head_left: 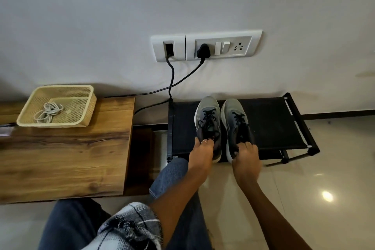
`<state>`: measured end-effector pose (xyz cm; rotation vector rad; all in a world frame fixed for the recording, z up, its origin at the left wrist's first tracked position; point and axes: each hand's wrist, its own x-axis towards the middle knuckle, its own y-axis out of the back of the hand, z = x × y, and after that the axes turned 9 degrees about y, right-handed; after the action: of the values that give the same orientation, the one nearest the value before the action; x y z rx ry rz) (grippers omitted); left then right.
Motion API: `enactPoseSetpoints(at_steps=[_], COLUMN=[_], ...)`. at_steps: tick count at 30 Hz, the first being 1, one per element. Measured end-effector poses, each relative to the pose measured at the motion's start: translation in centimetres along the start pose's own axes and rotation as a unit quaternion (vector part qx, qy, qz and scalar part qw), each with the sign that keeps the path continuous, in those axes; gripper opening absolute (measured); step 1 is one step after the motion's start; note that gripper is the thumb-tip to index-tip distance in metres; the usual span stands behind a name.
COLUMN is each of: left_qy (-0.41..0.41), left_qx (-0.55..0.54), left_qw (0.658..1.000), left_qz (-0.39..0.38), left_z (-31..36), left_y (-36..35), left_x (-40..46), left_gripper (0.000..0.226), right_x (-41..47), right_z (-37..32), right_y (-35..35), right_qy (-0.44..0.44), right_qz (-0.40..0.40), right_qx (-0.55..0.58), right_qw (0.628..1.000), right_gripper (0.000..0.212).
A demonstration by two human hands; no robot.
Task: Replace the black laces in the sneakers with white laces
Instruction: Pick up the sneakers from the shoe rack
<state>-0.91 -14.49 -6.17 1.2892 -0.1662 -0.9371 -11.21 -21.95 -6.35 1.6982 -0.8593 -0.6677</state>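
Note:
Two grey sneakers with black laces stand side by side, toes toward the wall, on a low black rack. My left hand grips the collar of the left sneaker, fingers curled into its opening. My right hand grips the heel of the right sneaker the same way. Both shoes touch the rack top. White laces lie bundled in a cream mesh basket on the wooden table at the left.
A wooden table stands left of the rack, with a gap between them. Black cables run from a wall socket panel down behind the rack. Glossy tiled floor lies to the right. My jeans-clad knee is below the rack.

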Motion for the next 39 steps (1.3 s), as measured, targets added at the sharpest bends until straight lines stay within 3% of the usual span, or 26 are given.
enactPoseSetpoints(at_steps=[14,21,27,35,39], left_qy=[-0.026,-0.015,0.019,0.118,0.171], left_qx=[-0.096,-0.136,-0.171,-0.217,-0.229], left_qw=[0.981,0.968,0.955,0.932,0.927], left_qz=[0.166,0.209,0.243,0.263,0.244], left_z=[-4.1,-10.3,-15.8,-22.8,-25.8], left_y=[8.0,9.0,9.4,9.6,9.1], left_x=[-8.7,-15.2,-19.1,-22.9,-23.3], left_gripper=[0.023,0.011,0.015,0.023,0.030], right_x=[-6.0,-10.7,-13.7,-16.0,-17.0], right_z=[-7.6,-12.4,-17.2,-23.6,-26.4], right_y=[7.7,8.6,8.3,5.8,3.5], right_qy=[0.083,0.126,0.185,0.295,0.292], right_qz=[0.111,0.064,0.038,-0.002,-0.019], right_qx=[0.063,0.083,0.093,0.104,0.120], right_qw=[0.988,0.987,0.978,0.950,0.949], right_gripper=[0.017,0.022,0.025,0.024,0.027])
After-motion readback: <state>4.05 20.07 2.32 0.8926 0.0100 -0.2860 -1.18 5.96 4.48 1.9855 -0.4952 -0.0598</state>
